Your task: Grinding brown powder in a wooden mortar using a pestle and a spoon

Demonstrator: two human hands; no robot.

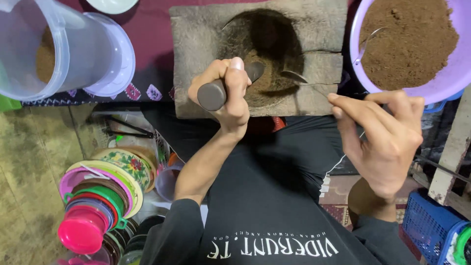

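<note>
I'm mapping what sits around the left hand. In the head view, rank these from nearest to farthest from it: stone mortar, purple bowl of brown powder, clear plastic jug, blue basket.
From the left hand:
1. Stone mortar, directly under and behind it.
2. Clear plastic jug, upper left.
3. Purple bowl, upper right.
4. Blue basket, lower right.

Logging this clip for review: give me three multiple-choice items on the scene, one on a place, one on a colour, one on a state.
1. Where does the basin of brown powder sit?
A. Right of the stone mortar
B. On the person's lap
C. Inside the clear jug

2. What colour is that basin?
A. Green
B. Purple
C. White

3. How is the left hand?
A. Open and flat
B. Shut on the pestle
C. Resting on the basin

Answers:
1 A: the basin stands at the right edge, beside the stone mortar.
2 B: its rim is purple.
3 B: the left hand grips the pestle, while the right hand pinches a spoon.
</note>
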